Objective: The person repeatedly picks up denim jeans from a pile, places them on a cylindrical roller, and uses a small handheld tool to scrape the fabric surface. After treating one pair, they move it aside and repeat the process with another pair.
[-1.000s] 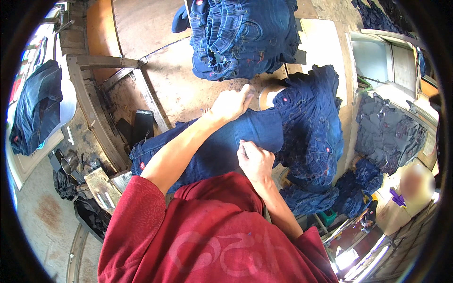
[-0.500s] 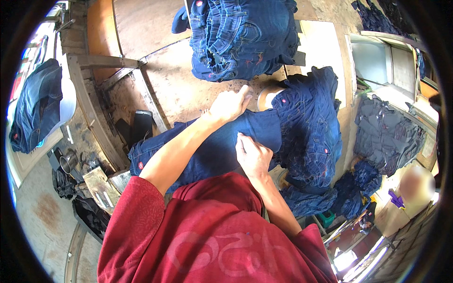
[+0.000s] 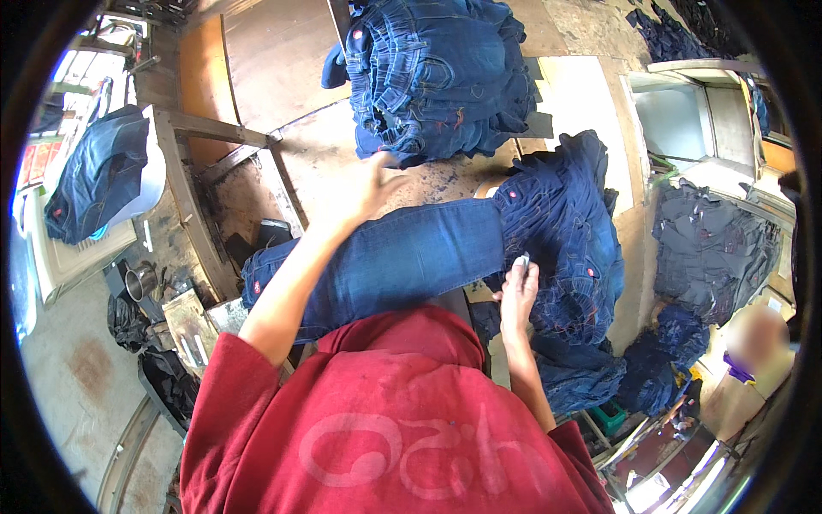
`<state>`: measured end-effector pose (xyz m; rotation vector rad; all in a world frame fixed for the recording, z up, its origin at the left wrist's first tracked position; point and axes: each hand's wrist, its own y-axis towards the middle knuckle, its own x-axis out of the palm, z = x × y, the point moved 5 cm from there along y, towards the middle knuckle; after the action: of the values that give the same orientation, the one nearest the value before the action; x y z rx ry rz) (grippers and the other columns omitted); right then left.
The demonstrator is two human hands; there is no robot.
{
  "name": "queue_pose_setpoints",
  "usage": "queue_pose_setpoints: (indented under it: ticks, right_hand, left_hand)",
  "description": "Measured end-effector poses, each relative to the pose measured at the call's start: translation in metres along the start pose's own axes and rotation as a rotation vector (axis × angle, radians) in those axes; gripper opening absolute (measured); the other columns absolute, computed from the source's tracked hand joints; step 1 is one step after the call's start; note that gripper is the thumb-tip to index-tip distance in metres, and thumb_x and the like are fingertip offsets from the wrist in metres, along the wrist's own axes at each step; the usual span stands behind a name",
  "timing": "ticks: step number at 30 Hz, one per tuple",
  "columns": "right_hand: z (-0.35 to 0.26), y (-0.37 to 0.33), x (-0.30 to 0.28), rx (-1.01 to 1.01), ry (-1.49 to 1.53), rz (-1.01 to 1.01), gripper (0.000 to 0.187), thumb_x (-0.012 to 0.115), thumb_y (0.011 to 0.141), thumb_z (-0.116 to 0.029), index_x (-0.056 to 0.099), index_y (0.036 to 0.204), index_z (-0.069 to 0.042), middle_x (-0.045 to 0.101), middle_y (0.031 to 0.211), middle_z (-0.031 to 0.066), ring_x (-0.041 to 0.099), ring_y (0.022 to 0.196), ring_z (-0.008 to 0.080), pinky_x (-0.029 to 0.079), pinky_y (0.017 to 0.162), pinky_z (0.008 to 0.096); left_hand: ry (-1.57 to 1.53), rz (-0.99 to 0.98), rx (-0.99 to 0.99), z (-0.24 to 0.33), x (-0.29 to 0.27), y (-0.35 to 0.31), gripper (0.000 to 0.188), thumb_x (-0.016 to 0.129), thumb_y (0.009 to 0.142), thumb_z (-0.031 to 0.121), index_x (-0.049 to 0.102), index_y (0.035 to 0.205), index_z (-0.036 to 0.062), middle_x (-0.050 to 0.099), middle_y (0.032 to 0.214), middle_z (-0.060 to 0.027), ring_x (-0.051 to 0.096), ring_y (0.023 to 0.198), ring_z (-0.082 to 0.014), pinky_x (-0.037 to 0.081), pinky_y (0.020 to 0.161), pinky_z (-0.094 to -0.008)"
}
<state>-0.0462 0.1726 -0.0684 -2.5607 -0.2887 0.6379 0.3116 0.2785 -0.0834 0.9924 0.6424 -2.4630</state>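
Head view, looking down past a red shirt [image 3: 385, 428]. Left hand [image 3: 364, 190] out over the tabletop [image 3: 317, 158], fingers spread wide and blurred, holding nothing, hovering just above the far edge of a flattened jeans leg [image 3: 402, 257]. That leg stretched across the tabletop from left to right, its left end hanging off near the wooden frame [image 3: 184, 184], its right end running into a crumpled heap of dark jeans [image 3: 565, 231]. Right hand [image 3: 518, 291] close in at the near edge of that heap, fingers pinched on a small pale object [image 3: 522, 259]; too small to tell what it is. Stack of folded jeans [image 3: 437, 73] well beyond the left hand, at the far side of the tabletop. More dark denim bundled on the right [image 3: 706, 248] and one pair draped over a white stand far left [image 3: 98, 176]. Metal cup [image 3: 141, 278] among clutter low on the left.
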Motion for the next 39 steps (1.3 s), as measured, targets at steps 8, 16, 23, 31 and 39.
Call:
queue_pose_setpoints:
  ticks: [8, 16, 23, 31, 39]
  right_hand:
    - [0.078, 0.057, 0.009, 0.671, 0.528, -0.010, 0.057, 0.080, 0.104, -0.036, 0.039, 0.065, -0.026, 0.024, 0.055, -0.0103, 0.025, 0.040, 0.0056, 0.024, 0.038, 0.0269]
    - [0.081, 0.113, -0.009, 0.419, 0.101, 0.045, 0.051, 0.086, 0.098, -0.038, 0.045, 0.073, -0.022, 0.032, 0.058, -0.0093, 0.032, 0.043, 0.0064, 0.024, 0.038, 0.0267]
    - [-0.029, -0.036, 0.046, -0.605, -0.378, -0.152, 0.024, 0.068, 0.110, -0.020, 0.061, 0.125, -0.002, 0.066, 0.085, 0.0050, 0.061, 0.065, 0.0142, 0.053, 0.061, 0.0314]
    - [-0.079, -0.176, 0.214, -0.936, -0.514, -0.411, 0.018, 0.079, 0.091, 0.001, 0.077, 0.108, -0.004, 0.083, 0.101, 0.0112, 0.081, 0.079, 0.0264, 0.064, 0.069, 0.0351]
    - [-0.065, -0.183, 0.219, -0.730, -0.509, -0.382, 0.024, 0.081, 0.092, -0.003, 0.076, 0.115, -0.002, 0.081, 0.089, 0.0136, 0.081, 0.074, 0.0232, 0.063, 0.066, 0.0344]
  left_hand:
    - [0.183, -0.116, -0.130, -0.075, -0.058, -0.148, 0.070, 0.083, 0.091, 0.053, 0.070, 0.139, 0.0038, 0.073, 0.125, -0.0198, 0.066, 0.128, -0.0394, 0.052, 0.110, -0.0482]
    - [0.260, 0.216, 0.214, -0.058, -0.035, -0.143, 0.036, 0.083, 0.092, 0.033, 0.083, 0.120, 0.0107, 0.069, 0.107, -0.0085, 0.066, 0.103, -0.0301, 0.057, 0.092, -0.0423]
    - [0.083, -0.036, 0.362, -0.088, -0.054, -0.129, 0.061, 0.082, 0.089, 0.049, 0.076, 0.133, 0.0072, 0.065, 0.095, -0.0114, 0.069, 0.094, -0.0332, 0.058, 0.087, -0.0415]
    - [-0.178, -0.219, 0.362, -0.109, -0.049, -0.102, 0.045, 0.084, 0.091, 0.041, 0.082, 0.115, 0.0029, 0.075, 0.091, -0.0179, 0.074, 0.084, -0.0395, 0.060, 0.077, -0.0461]
    - [-0.152, -0.284, 0.384, -0.109, -0.069, -0.100, 0.038, 0.087, 0.088, 0.033, 0.081, 0.112, 0.0045, 0.072, 0.091, -0.0162, 0.073, 0.087, -0.0368, 0.058, 0.080, -0.0452]
